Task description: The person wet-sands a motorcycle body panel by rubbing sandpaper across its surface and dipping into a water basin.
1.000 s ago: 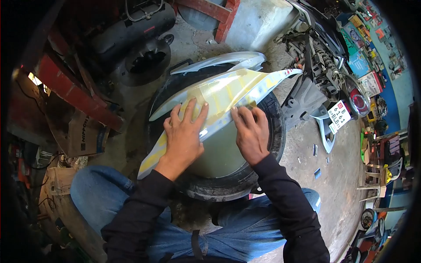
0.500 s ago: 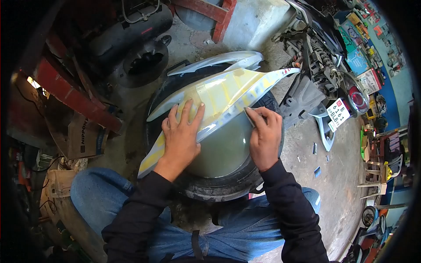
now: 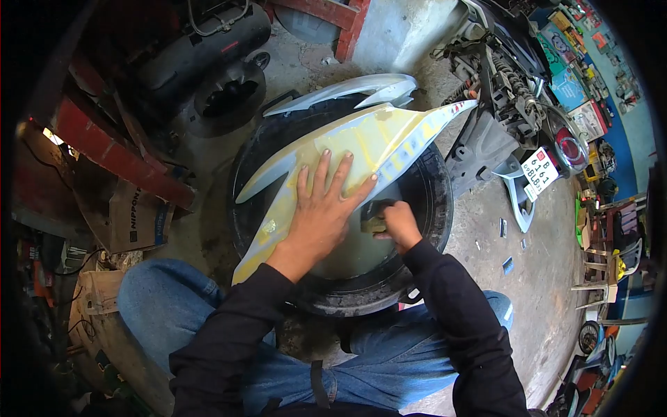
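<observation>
- Our left hand (image 3: 321, 221) lies open, fingers spread and grasping nothing, on the long curved yellow-and-white panel (image 3: 403, 135), which rests slanted across the wide round black tub (image 3: 439, 201).
- Our right hand (image 3: 401, 226) pinches a small dark flat pad (image 3: 372, 218) over the cloudy greenish water (image 3: 347, 260) beside the panel's near edge; we cannot tell whether the pad touches the water.
- To work well, we would press broadly through the left palm, because the panel spans the tub and might rock or slide.
- We would hold the pad securely but lightly, so that it neither slips away nor folds unevenly.
- Just beyond our panel, a slim pale blue-white curved panel (image 3: 397, 85) lies at the tub's far rim; long strokes that way could knock it.
- To our right stand a partly stripped motorcycle (image 3: 511, 90) and its white number plate (image 3: 538, 174); the panel's pointed tip reaches close to the bodywork, so swinging it could cause a scrape.
- On our left are a brown cardboard box (image 3: 139, 215) and a red metal frame (image 3: 118, 153).
</observation>
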{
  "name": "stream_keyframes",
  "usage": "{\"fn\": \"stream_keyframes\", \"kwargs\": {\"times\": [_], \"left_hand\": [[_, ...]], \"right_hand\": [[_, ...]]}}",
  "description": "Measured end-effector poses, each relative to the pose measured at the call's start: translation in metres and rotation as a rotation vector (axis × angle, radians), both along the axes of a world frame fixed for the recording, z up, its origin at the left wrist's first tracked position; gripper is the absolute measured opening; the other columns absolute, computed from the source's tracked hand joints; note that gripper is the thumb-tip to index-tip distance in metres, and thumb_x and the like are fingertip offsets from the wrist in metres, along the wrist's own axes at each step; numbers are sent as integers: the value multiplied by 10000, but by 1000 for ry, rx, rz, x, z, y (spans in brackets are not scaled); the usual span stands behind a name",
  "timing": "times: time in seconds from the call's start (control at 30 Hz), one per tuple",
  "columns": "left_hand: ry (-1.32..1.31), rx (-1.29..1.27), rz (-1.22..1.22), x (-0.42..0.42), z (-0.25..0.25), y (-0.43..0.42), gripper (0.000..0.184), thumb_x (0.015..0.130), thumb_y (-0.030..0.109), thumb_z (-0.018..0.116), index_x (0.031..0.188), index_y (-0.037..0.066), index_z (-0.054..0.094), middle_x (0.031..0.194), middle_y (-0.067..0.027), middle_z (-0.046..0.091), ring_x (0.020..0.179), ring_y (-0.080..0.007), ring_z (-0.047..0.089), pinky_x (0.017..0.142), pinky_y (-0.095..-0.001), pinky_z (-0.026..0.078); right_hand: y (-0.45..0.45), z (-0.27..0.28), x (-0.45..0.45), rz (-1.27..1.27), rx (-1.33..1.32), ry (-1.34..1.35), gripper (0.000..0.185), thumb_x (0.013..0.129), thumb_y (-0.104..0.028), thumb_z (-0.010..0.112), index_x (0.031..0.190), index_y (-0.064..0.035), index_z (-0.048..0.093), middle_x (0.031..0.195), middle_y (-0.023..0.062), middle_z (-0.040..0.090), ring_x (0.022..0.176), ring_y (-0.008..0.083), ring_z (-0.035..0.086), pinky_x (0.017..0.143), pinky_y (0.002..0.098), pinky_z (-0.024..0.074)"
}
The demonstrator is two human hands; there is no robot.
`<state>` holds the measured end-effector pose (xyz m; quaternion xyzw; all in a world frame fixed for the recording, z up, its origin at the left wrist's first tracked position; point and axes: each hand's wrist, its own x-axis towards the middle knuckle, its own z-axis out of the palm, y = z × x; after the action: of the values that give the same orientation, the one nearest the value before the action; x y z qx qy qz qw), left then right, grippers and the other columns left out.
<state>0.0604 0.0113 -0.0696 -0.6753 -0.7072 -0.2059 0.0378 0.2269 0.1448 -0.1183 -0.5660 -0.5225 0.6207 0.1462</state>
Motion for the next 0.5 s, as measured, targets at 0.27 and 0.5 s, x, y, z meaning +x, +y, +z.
{"fn": "stream_keyframes", "kwargs": {"times": [0.27, 0.5], "left_hand": [[-28, 27, -95, -23, -1, -7, 823, 839, 414, 821, 1570, 372, 445, 1679, -165, 264, 1537, -471, 197, 1184, -688, 191], [-154, -96, 122, -40, 8, -15, 932, 794, 563, 809, 1600, 313, 414, 1683, -189, 256, 1529, -524, 191, 1147, -734, 224]], "right_hand": [[57, -113, -29, 1139, 315, -672, 305, 1006, -90, 538, 1279, 2, 638, 1304, 183, 641, 1099, 424, 678, 691, 519, 658], [32, -64, -25, 411, -238, -215, 360, 947, -75, 617, 1300, -2, 607, 1232, 185, 654, 1082, 404, 683, 687, 554, 665]]}}
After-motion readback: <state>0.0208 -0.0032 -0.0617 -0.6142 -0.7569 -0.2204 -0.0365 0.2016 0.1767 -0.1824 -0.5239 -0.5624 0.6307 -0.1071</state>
